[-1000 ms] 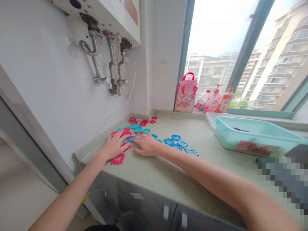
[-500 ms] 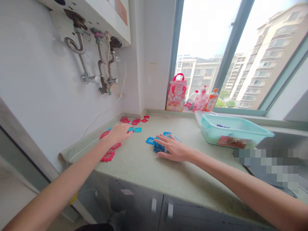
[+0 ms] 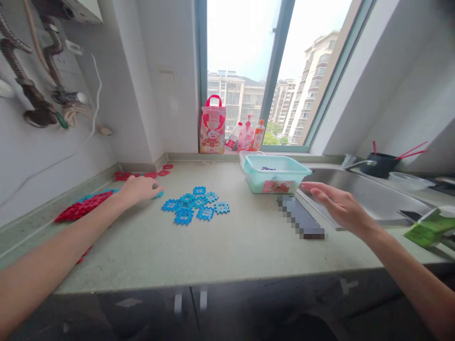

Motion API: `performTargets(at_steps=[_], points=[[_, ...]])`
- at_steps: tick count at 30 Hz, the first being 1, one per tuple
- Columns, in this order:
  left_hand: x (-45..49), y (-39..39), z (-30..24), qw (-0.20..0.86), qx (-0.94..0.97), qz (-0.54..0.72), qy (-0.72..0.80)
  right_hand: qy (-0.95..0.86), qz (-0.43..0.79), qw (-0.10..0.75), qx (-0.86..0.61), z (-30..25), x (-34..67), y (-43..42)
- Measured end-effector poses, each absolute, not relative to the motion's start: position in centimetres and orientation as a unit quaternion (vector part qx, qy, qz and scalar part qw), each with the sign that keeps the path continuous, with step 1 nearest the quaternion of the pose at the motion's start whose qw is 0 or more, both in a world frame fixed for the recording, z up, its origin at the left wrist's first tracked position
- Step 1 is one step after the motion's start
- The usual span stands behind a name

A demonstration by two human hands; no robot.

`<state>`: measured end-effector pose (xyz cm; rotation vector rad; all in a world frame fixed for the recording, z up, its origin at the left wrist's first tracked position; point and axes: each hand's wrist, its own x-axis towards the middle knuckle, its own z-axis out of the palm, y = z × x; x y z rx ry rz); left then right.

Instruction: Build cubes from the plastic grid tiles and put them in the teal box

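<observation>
My left hand (image 3: 137, 193) is over the left of the counter, its fingers bent down at a light-blue plastic piece (image 3: 158, 194). Motion blur and the hand itself hide whether the fingers grip it. A heap of red pieces (image 3: 83, 206), with light-blue ones behind, lies beside that forearm. Several notched blue building pieces (image 3: 185, 203) with window-like cutouts lie spread and overlapping in the middle. My right hand (image 3: 334, 201), fingers stretched out and holding nothing, hovers near the sink's left edge. Just left of it stands a mint-green plastic basin (image 3: 249, 182) with dark purple pieces (image 3: 268, 169) inside.
A dark flat object (image 3: 302, 220), partly pixelated, lies before the basin. The steel sink (image 3: 373, 194) is at right, with a black pot (image 3: 378, 164) behind. A pink bag (image 3: 212, 128) and several bottles (image 3: 246, 137) line the windowsill. A green packet (image 3: 430, 229) lies far right.
The view has swung right. My right hand has left the blue pieces and moved right, past the basin. More blue pieces now show. My left hand has shifted slightly right to the light-blue piece.
</observation>
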<state>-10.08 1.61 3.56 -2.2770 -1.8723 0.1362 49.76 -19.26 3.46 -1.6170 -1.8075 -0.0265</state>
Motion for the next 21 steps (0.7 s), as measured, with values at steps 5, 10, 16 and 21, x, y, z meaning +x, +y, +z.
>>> performTargets(at_steps=[5, 10, 16, 21], points=[[-5.6, -0.1, 3.9, 0.070, -0.839, 0.002, -0.540, -0.641, 0.079, 0.390, -0.657, -2.9, 54.0, -22.3], [-2.3, -2.0, 3.7, 0.049, -0.893, -0.073, -0.442, -0.682, 0.136, 0.367, -0.617, -4.4, 54.3, -22.3], [-3.3, -2.3, 2.2, 0.021, -0.910, -0.096, -0.402, -0.668, 0.100, 0.326, -0.661, -3.3, 53.2, -20.7], [-4.9, -1.4, 2.2, 0.022, -0.905, -0.089, -0.416, -0.664, 0.107, 0.358, -0.648, -3.1, 53.3, -20.7]])
